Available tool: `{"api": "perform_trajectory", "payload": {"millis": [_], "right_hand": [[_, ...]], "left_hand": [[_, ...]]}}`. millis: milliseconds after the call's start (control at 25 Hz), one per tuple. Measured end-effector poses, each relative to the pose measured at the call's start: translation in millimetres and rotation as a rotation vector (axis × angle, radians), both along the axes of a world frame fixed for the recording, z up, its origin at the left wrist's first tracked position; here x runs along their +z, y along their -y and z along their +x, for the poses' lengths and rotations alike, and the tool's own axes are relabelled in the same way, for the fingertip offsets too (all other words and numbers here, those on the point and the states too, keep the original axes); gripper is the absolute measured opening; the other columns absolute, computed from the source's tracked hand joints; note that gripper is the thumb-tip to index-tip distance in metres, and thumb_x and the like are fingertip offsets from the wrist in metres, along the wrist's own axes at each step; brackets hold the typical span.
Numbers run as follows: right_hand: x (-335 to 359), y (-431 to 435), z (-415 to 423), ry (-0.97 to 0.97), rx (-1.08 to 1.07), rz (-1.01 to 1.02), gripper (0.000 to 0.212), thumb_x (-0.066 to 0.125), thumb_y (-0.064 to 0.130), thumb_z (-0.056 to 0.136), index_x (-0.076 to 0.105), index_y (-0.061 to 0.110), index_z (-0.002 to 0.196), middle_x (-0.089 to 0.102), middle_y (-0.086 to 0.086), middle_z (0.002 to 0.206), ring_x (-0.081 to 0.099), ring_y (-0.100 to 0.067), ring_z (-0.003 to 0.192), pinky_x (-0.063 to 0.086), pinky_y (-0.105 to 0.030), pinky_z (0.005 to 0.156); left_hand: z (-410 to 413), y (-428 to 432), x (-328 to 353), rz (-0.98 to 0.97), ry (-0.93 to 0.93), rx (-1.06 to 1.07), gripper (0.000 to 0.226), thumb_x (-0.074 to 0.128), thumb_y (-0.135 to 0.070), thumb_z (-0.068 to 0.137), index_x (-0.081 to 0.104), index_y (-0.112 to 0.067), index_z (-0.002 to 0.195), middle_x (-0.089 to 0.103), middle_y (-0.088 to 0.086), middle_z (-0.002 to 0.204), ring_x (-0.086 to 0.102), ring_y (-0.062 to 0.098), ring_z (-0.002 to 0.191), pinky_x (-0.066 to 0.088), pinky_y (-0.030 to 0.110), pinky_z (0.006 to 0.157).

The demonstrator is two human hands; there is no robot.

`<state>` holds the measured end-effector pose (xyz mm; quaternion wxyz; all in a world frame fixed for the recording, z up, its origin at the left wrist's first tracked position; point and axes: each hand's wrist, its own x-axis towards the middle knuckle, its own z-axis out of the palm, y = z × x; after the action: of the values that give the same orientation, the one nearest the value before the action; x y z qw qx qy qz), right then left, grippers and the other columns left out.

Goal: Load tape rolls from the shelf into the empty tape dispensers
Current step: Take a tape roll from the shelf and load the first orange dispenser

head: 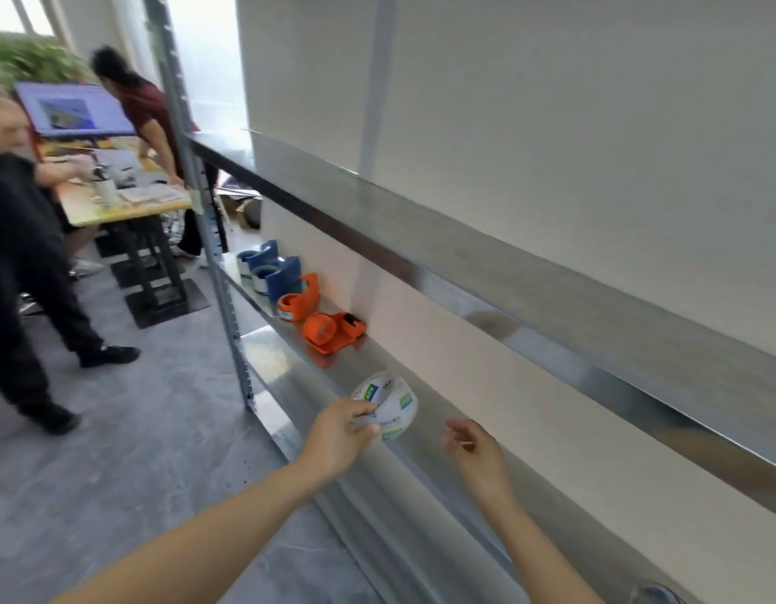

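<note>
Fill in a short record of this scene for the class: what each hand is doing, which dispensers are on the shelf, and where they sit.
left hand: holds tape roll
right hand: empty, fingers loosely curled
orange dispensers: two, nearest on the metal shelf
blue dispensers: two, farther along the shelf
background: people at a desk

Bare shelf (390,364) beside orange dispenser (331,333)

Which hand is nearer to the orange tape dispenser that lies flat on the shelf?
The left hand. It holds the tape roll just below and right of the orange dispenser in the picture. The right hand, empty and open, hangs farther right, more distant from it.
</note>
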<state>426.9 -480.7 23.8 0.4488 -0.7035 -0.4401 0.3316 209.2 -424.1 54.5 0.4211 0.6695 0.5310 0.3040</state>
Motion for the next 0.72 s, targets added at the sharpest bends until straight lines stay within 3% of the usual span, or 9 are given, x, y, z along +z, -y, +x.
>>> {"api": "perform_trajectory", "payload": {"millis": [160,360,560,720], "right_hand": [[9.0,-59.0,-66.4,0.096,0.134,-0.022,0.03,0.065,0.009,0.086,0.063,0.015,0.115,0.067,0.004,0.096,0.063,-0.015,0.083,0.049,-0.025,0.075],[16.2,-126.9,-145.4,0.181,0.174,-0.008,0.035,0.069,0.016,0.08,0.062,0.023,0.114,0.066,0.012,0.093,0.064,-0.008,0.081,0.048,-0.019,0.067],[18.0,-183.3,-209.0,0.177,0.12,-0.027,0.031,0.07,0.014,0.082,0.064,0.021,0.112,0.068,0.007,0.098,0.063,-0.01,0.085,0.05,-0.026,0.074],[17.7,-206.9,-244.2,0.021,0.103,-0.074,0.017,0.066,0.019,0.088,0.068,0.024,0.104,0.07,0.002,0.101,0.062,-0.01,0.083,0.048,-0.021,0.066]], "left_hand": [[-79.8,-47.9,4.7,-0.038,0.026,0.117,0.035,0.072,-0.013,0.085,0.065,-0.01,0.119,0.06,0.005,0.119,0.059,0.024,0.114,0.047,0.041,0.103],[-160.1,-115.5,4.6,-0.118,0.062,0.126,0.037,0.068,-0.013,0.086,0.064,-0.011,0.122,0.061,0.008,0.126,0.058,0.026,0.116,0.048,0.043,0.104],[-214.7,-179.2,1.0,-0.17,0.079,0.101,0.038,0.067,-0.013,0.086,0.062,-0.011,0.124,0.061,0.008,0.129,0.058,0.027,0.116,0.048,0.044,0.104],[-225.5,-216.2,-2.0,-0.173,0.045,0.049,0.037,0.064,-0.016,0.087,0.062,-0.014,0.124,0.063,0.005,0.126,0.059,0.025,0.114,0.05,0.041,0.101]]}}
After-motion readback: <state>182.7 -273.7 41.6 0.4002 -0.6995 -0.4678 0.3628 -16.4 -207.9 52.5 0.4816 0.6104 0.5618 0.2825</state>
